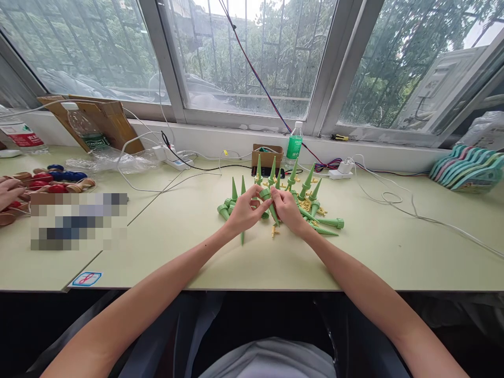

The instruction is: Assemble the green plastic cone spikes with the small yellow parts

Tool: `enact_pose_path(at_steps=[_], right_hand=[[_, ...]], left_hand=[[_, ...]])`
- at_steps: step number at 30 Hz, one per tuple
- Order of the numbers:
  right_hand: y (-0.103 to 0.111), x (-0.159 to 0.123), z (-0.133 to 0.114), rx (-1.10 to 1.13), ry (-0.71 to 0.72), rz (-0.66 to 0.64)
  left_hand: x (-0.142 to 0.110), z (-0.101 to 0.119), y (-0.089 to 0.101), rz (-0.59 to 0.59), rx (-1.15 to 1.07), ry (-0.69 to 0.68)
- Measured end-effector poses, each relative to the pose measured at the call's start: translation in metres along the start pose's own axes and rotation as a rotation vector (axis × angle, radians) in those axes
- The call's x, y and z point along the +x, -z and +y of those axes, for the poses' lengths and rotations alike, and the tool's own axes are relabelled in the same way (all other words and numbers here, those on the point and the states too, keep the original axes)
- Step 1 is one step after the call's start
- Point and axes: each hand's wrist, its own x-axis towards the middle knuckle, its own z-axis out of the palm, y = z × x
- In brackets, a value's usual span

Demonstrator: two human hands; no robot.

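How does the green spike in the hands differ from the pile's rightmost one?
The held spike is between the left hand and right hand; the rightmost spike is untouched. The held spike slants, tip lowest in view; the rightmost spike lies sideways, cap rightward. Both are green.

Daylight from the windows lights the table evenly, with edges visibly stretched.
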Motion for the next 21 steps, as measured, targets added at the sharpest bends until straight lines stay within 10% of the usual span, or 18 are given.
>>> enact_pose_path(at_steps=[21], right_hand=[[0.0002,0.0001,0.0007,-0.001,-0.006,-0.006]], left_hand=[[0.0005,-0.0009,-0.0002,0.006,0.01,-0.014]])
